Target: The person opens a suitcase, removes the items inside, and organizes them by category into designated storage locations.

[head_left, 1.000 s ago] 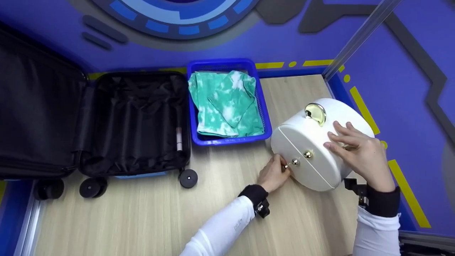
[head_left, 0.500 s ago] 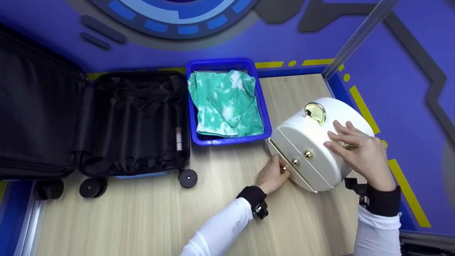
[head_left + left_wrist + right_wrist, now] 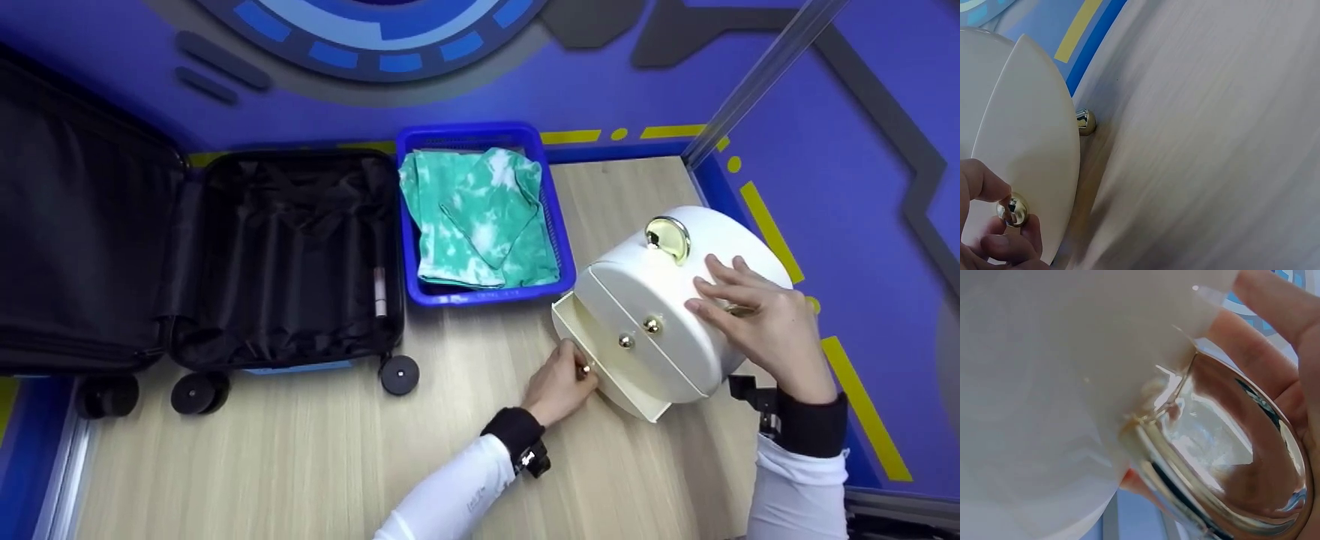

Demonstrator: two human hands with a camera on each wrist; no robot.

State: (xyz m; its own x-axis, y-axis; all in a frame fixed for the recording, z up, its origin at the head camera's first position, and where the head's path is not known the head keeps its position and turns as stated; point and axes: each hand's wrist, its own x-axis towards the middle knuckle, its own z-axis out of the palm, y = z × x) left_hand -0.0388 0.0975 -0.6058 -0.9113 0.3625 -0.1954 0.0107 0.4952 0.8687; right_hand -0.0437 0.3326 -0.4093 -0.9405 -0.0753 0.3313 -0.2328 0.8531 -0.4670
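A white rounded drawer box [image 3: 712, 240] with gold knobs and gold feet lies tipped at the right of the table. Its lowest drawer [image 3: 622, 379] stands pulled out, and the inside that shows is pale and bare. My left hand [image 3: 559, 382] pinches that drawer's gold knob [image 3: 1012, 210] between thumb and fingers. My right hand [image 3: 772, 319] rests with extended fingers on the box's curved side. In the right wrist view, a shiny gold foot [image 3: 1224, 450] of the box sits close to the right palm.
A blue basket [image 3: 491, 298] holding folded green-and-white tie-dye cloth [image 3: 480, 217] stands left of the box. Farther left, a black suitcase [image 3: 292, 247] lies spread open with a small lipstick-like tube [image 3: 379, 292] inside. Walls border the table [image 3: 300, 457] at the back and right.
My left hand has moved toward the lower left, drawing the lowest drawer out from closed to well open. My right hand has stayed in place on the box.
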